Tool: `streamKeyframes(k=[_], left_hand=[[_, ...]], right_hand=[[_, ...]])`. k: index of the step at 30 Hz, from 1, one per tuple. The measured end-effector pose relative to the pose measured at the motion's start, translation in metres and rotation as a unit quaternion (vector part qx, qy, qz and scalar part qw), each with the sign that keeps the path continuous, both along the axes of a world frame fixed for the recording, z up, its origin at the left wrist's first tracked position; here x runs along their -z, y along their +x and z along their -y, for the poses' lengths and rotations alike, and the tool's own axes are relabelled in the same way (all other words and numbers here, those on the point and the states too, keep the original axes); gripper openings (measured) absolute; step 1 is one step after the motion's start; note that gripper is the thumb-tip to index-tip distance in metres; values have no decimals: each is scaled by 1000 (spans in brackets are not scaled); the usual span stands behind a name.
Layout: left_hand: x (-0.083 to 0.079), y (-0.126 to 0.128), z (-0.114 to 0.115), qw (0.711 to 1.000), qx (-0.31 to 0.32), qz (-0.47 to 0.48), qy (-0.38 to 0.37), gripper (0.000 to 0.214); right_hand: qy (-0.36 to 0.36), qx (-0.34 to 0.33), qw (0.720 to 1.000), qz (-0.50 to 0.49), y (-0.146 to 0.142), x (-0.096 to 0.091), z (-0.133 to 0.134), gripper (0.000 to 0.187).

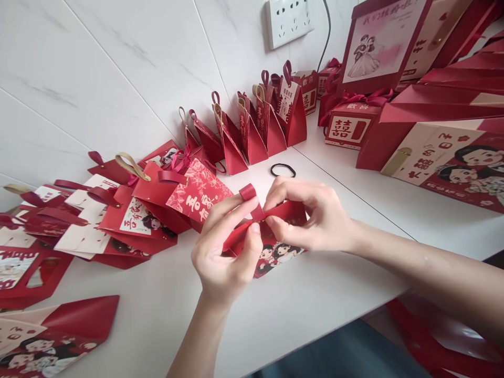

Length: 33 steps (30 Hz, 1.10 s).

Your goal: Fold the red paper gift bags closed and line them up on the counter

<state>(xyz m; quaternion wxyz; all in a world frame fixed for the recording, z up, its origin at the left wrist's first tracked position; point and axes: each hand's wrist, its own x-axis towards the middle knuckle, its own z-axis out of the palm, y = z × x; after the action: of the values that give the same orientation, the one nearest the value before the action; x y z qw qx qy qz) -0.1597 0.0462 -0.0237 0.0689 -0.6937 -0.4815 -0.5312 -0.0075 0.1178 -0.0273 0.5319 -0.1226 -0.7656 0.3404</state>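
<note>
A small red paper gift box point(275, 247) with a cartoon couple printed on it lies on the white table point(315, 294) in front of me. My left hand point(226, 252) pinches its red ribbon handle point(252, 202) between thumb and fingers. My right hand point(309, 215) grips the box's top edge from the right, fingers closed. Both hands meet over the box's top.
A heap of flat red boxes point(129, 210) lies at the left. A row of folded standing boxes point(255, 131) lines the wall. Larger red boxes point(433, 142) stand at the right. A black hair tie point(282, 170) lies behind my hands. A wall socket point(289, 21) sits above.
</note>
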Motion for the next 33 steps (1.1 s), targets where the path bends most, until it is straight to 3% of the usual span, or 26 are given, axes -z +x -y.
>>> streamKeyframes(k=[17,26,33], left_hand=[[2,7,2,996,66,51,6,36],[6,2,0,997,40,65,-25,33],[4,-1,-1,997,43,61,-35,35]], right_hand=[[32,-43,998,32,2,-1,-4,10],[47,-12,998,29,0,-1,-5,13],[57,-45,997,-16,-1,5,-10,14]])
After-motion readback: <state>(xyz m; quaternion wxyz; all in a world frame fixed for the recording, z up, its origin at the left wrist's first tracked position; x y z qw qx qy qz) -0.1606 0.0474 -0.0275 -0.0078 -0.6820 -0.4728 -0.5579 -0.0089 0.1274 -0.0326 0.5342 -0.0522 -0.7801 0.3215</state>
